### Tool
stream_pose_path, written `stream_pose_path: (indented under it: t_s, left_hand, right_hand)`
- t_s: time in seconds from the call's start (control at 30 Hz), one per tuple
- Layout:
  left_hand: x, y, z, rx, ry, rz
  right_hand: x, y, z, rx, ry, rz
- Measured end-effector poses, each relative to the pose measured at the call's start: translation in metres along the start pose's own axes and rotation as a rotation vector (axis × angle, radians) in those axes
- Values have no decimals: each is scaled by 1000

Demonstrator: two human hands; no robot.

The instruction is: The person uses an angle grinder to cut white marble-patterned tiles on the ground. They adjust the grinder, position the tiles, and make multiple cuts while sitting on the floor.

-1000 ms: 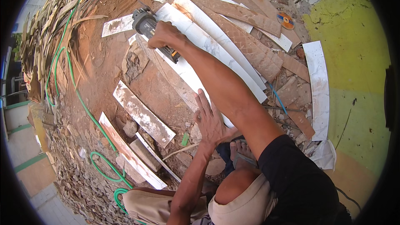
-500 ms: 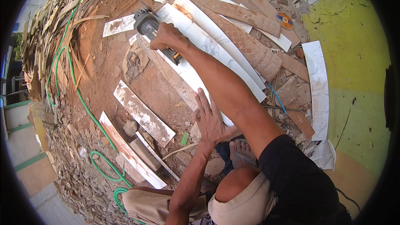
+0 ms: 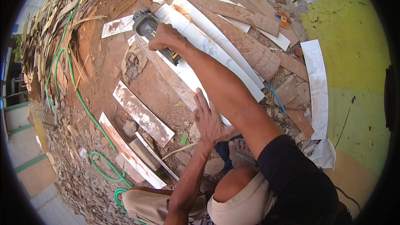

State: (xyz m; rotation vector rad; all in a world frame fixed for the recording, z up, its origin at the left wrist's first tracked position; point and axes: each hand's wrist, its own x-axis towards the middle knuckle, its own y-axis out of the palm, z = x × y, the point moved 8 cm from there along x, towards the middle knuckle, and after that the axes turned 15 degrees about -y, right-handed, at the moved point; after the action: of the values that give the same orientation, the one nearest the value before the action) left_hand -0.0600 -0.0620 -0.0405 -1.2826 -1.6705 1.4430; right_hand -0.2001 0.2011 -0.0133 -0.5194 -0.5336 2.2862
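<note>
Down by the person's knee, the left hand [image 3: 208, 121] is pressed flat, fingers [image 3: 201, 100] spread wide and gripping nothing, bearing down on the near end of a long white tile strip [image 3: 196, 77] that lies on the dirt floor [image 3: 108, 66]. The strip's long axis runs away from that palm, up and to the left, straight toward the other hand. A bare foot [image 3: 239, 148] sits just beside the wrist (close to the work, that).

Follow the strip outward and there is the right hand [image 3: 164, 37] at full reach, fingers wrapped tight round the body of a grinder [image 3: 146, 24], whose head sits at the strip's far end; I cannot tell whether the disc is touching the tile. So the right arm lies along the strip's length, the left hand pins it at the near end, and the tool is well apart from the spread fingers.

Around them: another white offcut [image 3: 141, 112] lies to the left of the pinned strip, apart from it, and more pale strips [image 3: 129, 158] near the knee. A green hose [image 3: 83, 104] snakes down the left side. To the right, brown-backed tiles [image 3: 246, 46] are stacked side by side against the worked strip, and a curved white strip [image 3: 316, 87] lies near the yellow wall [image 3: 358, 75]. Farthest out, a spare cutting disc [image 3: 284, 18] rests among the rubble.
</note>
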Motion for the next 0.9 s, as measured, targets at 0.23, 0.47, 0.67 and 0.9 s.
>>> stream_pose_path:
  t_s: [0.23,0.47,0.67,0.9]
  left_hand:
    - [-1,2,0,54,19,-1]
    - [-1,-2,-2,22,18,-9]
    - [-1,-3,-1,0,24,-14]
    - [-1,-5,-2,-6,9,-21]
  right_hand:
    - [3,1,-1,0,1,-19]
    - [2,2,-5,7,0,-18]
    - [-8,0,-4,12,-1,-37]
    - [-12,-2,-3,8,-2,-30]
